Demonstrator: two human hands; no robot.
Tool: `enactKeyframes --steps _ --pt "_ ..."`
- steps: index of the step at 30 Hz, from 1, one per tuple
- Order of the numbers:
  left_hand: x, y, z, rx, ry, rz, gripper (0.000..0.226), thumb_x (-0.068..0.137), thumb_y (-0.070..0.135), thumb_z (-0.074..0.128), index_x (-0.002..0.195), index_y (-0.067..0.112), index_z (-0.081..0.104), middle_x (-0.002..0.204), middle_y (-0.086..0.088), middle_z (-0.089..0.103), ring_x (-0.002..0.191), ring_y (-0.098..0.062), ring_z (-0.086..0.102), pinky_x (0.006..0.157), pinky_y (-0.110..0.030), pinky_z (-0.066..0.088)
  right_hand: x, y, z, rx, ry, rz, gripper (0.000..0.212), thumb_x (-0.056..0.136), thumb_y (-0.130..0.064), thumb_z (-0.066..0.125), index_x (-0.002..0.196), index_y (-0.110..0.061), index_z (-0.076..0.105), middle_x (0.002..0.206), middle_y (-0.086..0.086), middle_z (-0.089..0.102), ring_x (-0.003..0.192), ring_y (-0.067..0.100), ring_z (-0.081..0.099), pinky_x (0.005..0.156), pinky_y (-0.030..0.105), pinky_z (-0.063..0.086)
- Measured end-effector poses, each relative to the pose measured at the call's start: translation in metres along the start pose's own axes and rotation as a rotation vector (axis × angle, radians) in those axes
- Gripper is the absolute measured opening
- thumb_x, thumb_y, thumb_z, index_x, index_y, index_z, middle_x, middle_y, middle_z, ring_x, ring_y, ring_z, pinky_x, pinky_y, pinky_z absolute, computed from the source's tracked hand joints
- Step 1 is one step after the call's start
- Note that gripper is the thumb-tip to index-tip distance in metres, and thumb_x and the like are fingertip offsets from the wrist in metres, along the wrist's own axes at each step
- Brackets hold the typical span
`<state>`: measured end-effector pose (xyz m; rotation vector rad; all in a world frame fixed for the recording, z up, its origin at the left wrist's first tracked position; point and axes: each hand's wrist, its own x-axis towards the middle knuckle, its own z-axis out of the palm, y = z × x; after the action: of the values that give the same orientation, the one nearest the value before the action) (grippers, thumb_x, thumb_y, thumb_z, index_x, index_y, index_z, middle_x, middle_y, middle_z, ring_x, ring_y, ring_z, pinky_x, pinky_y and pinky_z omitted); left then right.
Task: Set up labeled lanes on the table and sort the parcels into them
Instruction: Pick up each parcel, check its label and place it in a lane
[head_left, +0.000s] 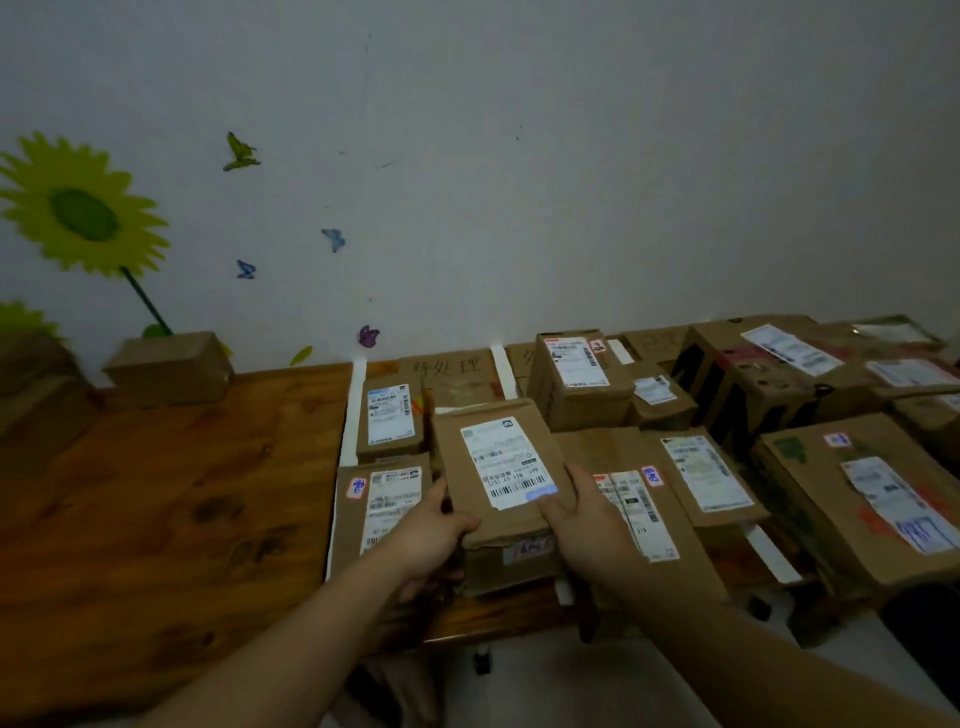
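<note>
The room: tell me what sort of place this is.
Probably a home room used for parcel sorting: sunflower decal on the wall, a wooden table, white tape strips marking lanes, labelled cardboard parcels.

I see a brown cardboard parcel (498, 467) with a white shipping label clasped between both hands, its far end tilted up. More labelled parcels (691, 467) crowd beyond and right of my hands, split by white tape strips (347, 415).
</note>
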<state>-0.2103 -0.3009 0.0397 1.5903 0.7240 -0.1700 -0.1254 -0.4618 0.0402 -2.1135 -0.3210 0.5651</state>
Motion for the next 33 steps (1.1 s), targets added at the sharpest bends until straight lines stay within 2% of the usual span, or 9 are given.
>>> enactKeyframes --steps 2,6,9,12,15,17,21,26,33 --pt "0.001 0.000 0.004 -0.005 0.001 -0.024 0.056 0.095 0.014 0.050 0.142 0.035 0.029 0.116 0.005 0.057 0.104 -0.021 0.058 0.078 -0.041 0.056 0.004 0.006 0.000 -0.020 -0.022 0.006 0.058 0.099 -0.031 0.047 0.150 -0.027 0.019 0.141 0.000 0.047 0.108 0.012 0.050 0.075 0.020 0.037" --pt "0.006 -0.003 0.007 -0.001 0.006 -0.038 0.053 0.095 0.010 0.048 0.141 0.032 0.031 0.104 0.009 0.060 0.094 -0.017 0.059 0.074 -0.037 0.054 0.011 0.018 0.008 -0.049 -0.064 -0.003 0.060 0.099 -0.034 0.045 0.151 -0.030 0.015 0.142 -0.001 0.046 0.093 0.005 0.045 0.062 0.014 0.034" --pt "0.012 -0.006 0.002 0.014 0.035 -0.012 0.055 0.094 0.007 0.048 0.142 0.028 0.032 0.102 0.010 0.059 0.090 -0.009 0.058 0.072 -0.026 0.051 0.016 0.024 0.016 -0.088 -0.075 -0.041 0.058 0.099 -0.036 0.044 0.150 -0.034 0.016 0.139 -0.002 0.049 0.096 0.005 0.048 0.074 0.019 0.043" --pt "0.010 -0.008 -0.003 0.145 0.045 0.024 0.059 0.095 0.012 0.048 0.146 0.028 0.024 0.125 0.003 0.056 0.099 -0.011 0.057 0.075 -0.020 0.048 0.019 0.026 0.022 -0.196 -0.101 -0.090 0.053 0.098 -0.043 0.040 0.147 -0.040 0.018 0.136 -0.001 0.049 0.108 0.012 0.053 0.090 0.029 0.048" --pt "0.012 -0.012 -0.006 0.380 0.087 0.111 0.070 0.097 0.023 0.045 0.151 0.032 0.002 0.152 0.001 0.027 0.126 -0.018 0.043 0.084 -0.017 0.046 0.024 0.024 0.023 -0.373 -0.113 -0.100 0.056 0.097 -0.050 0.035 0.148 -0.037 0.016 0.146 0.004 0.036 0.126 0.021 0.043 0.101 0.038 0.041" --pt "0.017 -0.015 -0.008 0.582 0.102 0.184 0.068 0.098 0.033 0.041 0.150 0.035 -0.001 0.159 0.007 -0.001 0.143 -0.020 0.017 0.109 -0.028 0.031 0.027 0.021 0.022 -0.564 -0.088 -0.161 0.060 0.093 -0.057 0.028 0.148 -0.033 0.019 0.156 0.005 0.019 0.140 0.026 0.024 0.112 0.048 0.030" --pt "0.024 -0.019 -0.016 0.875 0.079 0.225 0.067 0.096 0.054 0.033 0.149 0.037 -0.004 0.156 0.012 -0.018 0.146 -0.019 -0.010 0.117 -0.042 0.005 0.028 0.015 0.021 -0.632 -0.104 -0.181 0.062 0.097 -0.053 0.031 0.151 -0.028 0.015 0.161 0.004 0.003 0.145 0.025 0.015 0.116 0.044 0.020" --pt "0.026 -0.010 -0.027 1.011 0.028 0.191 0.074 0.092 0.060 0.036 0.150 0.035 -0.003 0.158 0.010 -0.013 0.146 -0.020 -0.011 0.117 -0.045 0.003 0.039 -0.005 0.017 -0.739 -0.109 -0.216 0.064 0.091 -0.059 0.038 0.144 -0.024 0.029 0.152 0.007 0.022 0.135 0.024 0.029 0.107 0.041 0.032" --pt "-0.005 0.000 -0.109 0.885 0.225 0.149 0.071 0.092 0.052 0.047 0.150 0.032 0.012 0.160 0.002 -0.001 0.147 -0.023 -0.002 0.119 -0.041 0.007 0.050 -0.074 0.053 -0.830 -0.110 -0.436 0.061 0.090 -0.062 0.040 0.139 -0.026 0.041 0.143 0.006 0.040 0.130 0.025 0.037 0.106 0.042 0.033"
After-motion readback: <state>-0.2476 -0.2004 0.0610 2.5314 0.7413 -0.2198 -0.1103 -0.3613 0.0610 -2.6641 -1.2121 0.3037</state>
